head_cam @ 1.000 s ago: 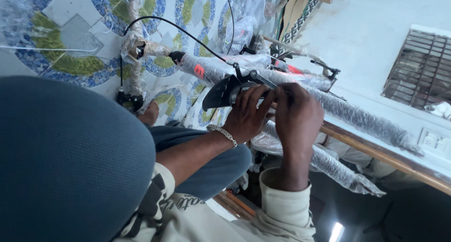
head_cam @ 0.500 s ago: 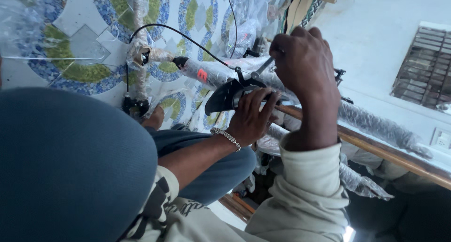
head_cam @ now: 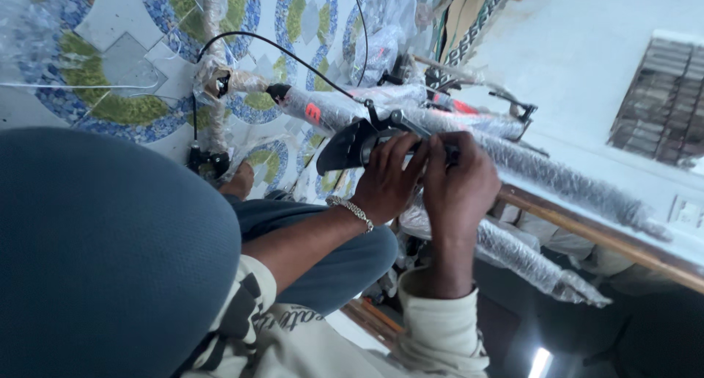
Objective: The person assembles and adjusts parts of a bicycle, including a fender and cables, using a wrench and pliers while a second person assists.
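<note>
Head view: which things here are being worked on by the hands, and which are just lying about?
In hand:
left hand and right hand on the black saddle
wrapped bicycle frame
black cable

Lying about:
cardboard
wall vent
patterned floor

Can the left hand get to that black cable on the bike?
Probably yes. The left hand rests at the black saddle, and the black cable arcs just above it with nothing between.

Right hand hides part gripped; wrapped frame cut off right.
</note>
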